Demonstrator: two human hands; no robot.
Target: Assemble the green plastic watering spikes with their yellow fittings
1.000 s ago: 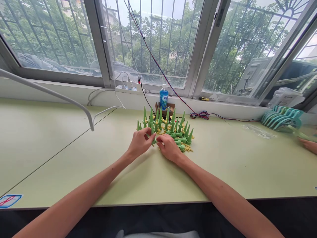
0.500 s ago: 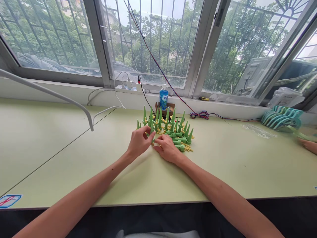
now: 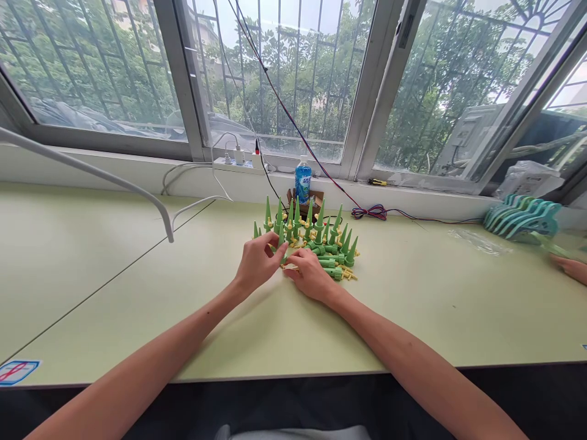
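My left hand (image 3: 260, 261) is closed on a green plant-watering spike (image 3: 281, 234), which stands point up between thumb and fingers. Just to its right is my right hand (image 3: 312, 274), low over the table, its thumb and fingertips drawn together by the base of that spike. A tiny yellow bit shows at those fingertips, too small to make out. Behind and to the right of both hands sits a cluster of green watering spikes (image 3: 320, 223); several stand upright and others lie flat. Small yellow valve pieces (image 3: 349, 275) lie among them.
A blue bottle (image 3: 303, 181) and a small brown carton (image 3: 316, 201) stand behind the spikes. Cables (image 3: 369, 212) and a power strip (image 3: 241, 165) run along the window wall. Teal hangers (image 3: 523, 217) and another person's hand (image 3: 571, 269) are at the right.
The fingers of my right hand have shifted very slightly near the spike's base. My left hand keeps its hold in the same place.
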